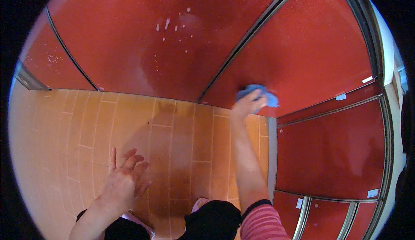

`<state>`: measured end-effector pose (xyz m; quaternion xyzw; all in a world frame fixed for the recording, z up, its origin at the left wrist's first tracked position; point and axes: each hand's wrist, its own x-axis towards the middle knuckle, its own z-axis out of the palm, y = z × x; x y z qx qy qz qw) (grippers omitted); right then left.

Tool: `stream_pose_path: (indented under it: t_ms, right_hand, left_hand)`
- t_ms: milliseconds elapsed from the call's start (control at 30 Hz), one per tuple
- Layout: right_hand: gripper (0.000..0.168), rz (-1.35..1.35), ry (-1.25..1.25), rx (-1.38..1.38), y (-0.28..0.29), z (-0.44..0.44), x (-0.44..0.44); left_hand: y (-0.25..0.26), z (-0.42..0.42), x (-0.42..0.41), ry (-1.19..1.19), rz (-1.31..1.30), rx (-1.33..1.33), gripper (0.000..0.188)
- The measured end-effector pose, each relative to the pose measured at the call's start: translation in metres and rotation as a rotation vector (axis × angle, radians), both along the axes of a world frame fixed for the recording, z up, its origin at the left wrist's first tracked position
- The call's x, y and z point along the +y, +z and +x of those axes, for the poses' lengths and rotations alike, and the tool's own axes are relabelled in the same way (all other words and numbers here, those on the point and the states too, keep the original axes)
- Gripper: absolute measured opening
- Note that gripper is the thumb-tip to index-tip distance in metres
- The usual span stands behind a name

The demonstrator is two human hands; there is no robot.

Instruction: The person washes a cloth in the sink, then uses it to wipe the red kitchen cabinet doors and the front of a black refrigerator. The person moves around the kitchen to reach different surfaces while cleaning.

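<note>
A blue cloth is held in my right hand against the lower part of a glossy red cabinet door; the hand is slightly blurred. My left hand hangs over the floor with its fingers apart and nothing in it. On the wide red door ahead, white drops and streaks show. Fainter whitish marks are on the narrower red panel at the far left.
Wood-look floor lies below, with my feet and dark-clothed knees at the bottom. More red cabinet fronts with metal edge strips stand along the right side. Small white stickers are on them. A light countertop edge runs at the far right.
</note>
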<state>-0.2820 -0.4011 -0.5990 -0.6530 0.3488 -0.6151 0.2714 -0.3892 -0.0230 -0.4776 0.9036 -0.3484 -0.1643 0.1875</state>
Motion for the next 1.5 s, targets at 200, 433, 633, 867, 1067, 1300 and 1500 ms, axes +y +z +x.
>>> stream_pose_path:
  t_ms: [200, 433, 633, 867, 1067, 1300, 1500]
  right_hand:
    - [0.024, 0.483, 0.317, 0.224, -0.182, -0.016, 0.018]
    - [0.046, 0.932, 0.635, -0.664, -0.043, -0.056, -0.054]
    - [0.041, 0.883, 0.473, -0.711, 0.121, -0.098, -0.206]
    - [0.028, -0.356, 0.28, -0.128, 0.081, 0.014, 0.043]
    - [0.026, -0.654, 0.578, 0.229, 0.094, 0.01, 0.064]
    - [0.039, -1.01, 0.207, -0.236, 0.292, 0.03, 0.015]
    - [0.038, -1.188, 0.57, 0.251, 0.228, 0.062, 0.126]
  left_hand:
    - [0.007, -0.009, -0.014, -0.011, -0.027, -0.03, 0.039]
    - [-0.007, -0.013, 0.003, 0.103, -0.021, 0.018, 0.039]
    - [-0.018, -0.003, -0.028, 0.036, -0.117, 0.036, 0.039]
    - [-0.035, 0.003, -0.028, 0.078, -0.133, 0.089, 0.038]
    - [-0.013, -0.014, -0.017, 0.097, -0.15, 0.009, 0.034]
    - [0.005, -0.018, 0.027, 0.328, -0.184, 0.123, 0.037]
    - [-0.014, 0.002, 0.031, 0.289, -0.187, -0.016, 0.036]
